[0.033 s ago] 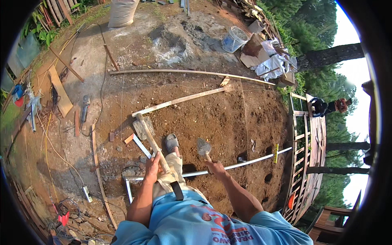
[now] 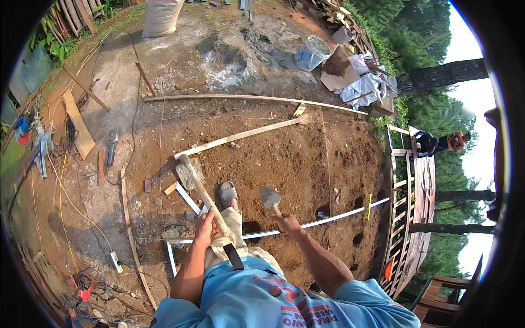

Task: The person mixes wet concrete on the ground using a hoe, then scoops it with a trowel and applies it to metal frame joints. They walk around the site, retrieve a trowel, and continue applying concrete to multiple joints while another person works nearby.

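My left hand (image 2: 204,225) is closed round the wooden handle of a hoe (image 2: 203,192). Its dirt-caked blade hangs ahead of me, low over the soil; I cannot tell whether it touches. In my right hand (image 2: 287,224) is a pointing trowel (image 2: 269,197), gripped by its handle, with the grey, mortar-stained blade pointing away from me. My sandalled foot (image 2: 227,194) stands on bare brown soil between the two tools. A long white metal bar (image 2: 322,221) crosses at knee level or lower, partly hidden behind my legs and right hand.
Ahead lie two long wooden battens (image 2: 240,136). A bucket (image 2: 313,53) stands beside wet grey mortar (image 2: 227,57), near a sack (image 2: 162,19). On the left are an angle grinder (image 2: 111,147) and cables. Strings cross the ground; a yellow spirit level (image 2: 368,206) and a timber frame (image 2: 399,197) are at right.
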`<act>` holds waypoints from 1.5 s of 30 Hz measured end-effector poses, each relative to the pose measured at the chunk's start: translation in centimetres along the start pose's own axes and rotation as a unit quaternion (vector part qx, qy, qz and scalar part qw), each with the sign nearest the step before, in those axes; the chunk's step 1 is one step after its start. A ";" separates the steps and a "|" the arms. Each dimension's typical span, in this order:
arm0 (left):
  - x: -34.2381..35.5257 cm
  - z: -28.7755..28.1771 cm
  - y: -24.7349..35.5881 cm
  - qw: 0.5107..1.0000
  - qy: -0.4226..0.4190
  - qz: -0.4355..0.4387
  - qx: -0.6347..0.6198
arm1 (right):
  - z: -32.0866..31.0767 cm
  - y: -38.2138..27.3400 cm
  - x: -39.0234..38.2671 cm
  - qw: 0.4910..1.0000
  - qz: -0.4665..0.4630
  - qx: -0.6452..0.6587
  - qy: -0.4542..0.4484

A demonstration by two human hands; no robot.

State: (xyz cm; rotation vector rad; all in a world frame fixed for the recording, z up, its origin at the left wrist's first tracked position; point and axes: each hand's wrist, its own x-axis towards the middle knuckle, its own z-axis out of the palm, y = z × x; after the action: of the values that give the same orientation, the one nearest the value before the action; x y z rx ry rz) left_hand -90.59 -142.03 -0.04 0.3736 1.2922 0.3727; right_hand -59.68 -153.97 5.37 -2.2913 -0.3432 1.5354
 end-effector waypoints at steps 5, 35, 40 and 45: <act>3.2 5.3 0.5 0.989 -0.010 -0.063 -0.136 | -3.5 -6.8 5.3 0.997 -0.032 -0.071 -0.021; -18.3 26.2 -8.7 0.674 0.392 0.100 -0.618 | 8.8 -33.1 22.0 0.674 -0.238 -0.640 -0.280; -19.2 23.4 -16.2 0.691 0.454 0.082 -0.556 | 14.0 -30.9 18.8 0.470 -0.455 -0.693 -0.303; -18.8 17.5 -24.8 0.732 0.464 0.006 -0.498 | 22.5 -26.1 15.1 0.356 -0.494 -0.691 -0.389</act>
State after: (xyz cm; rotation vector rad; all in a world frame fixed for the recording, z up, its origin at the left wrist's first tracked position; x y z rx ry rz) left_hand -76.57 -173.77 8.46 -0.8513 1.8075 1.3003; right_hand -74.77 -120.80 -3.94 -0.5465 -3.4217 1.2935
